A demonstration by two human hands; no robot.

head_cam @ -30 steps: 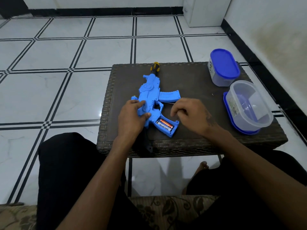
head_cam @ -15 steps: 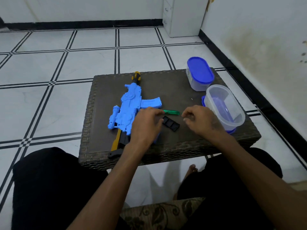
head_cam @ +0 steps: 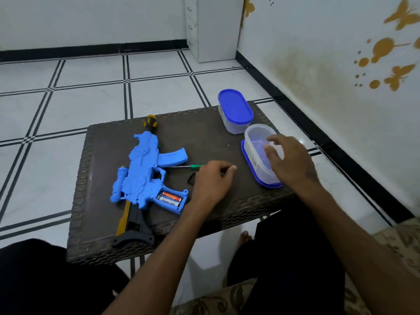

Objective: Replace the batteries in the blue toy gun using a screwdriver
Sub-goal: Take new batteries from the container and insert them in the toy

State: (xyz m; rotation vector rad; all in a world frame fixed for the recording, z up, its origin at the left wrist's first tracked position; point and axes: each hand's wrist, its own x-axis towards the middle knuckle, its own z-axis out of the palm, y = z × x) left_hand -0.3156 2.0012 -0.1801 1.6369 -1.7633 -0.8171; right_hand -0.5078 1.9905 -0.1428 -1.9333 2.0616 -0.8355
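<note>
Two batteries [head_cam: 170, 198] are seen in the open grip of the blue plastic toy gun [head_cam: 145, 176] on the table (cover off). The left hand [head_cam: 212, 181] is curled, maybe pinching something tiny that could be dropped; the right hand [head_cam: 288, 161] is spread over the clear tub [head_cam: 254, 142].

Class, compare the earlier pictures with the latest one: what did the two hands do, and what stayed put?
The left hand left the blue toy gun and now rests by the green screwdriver and the black cover. The right hand went from the grip to the open clear container. The batteries stay in the open compartment; the lidded container is unmoved.
</note>
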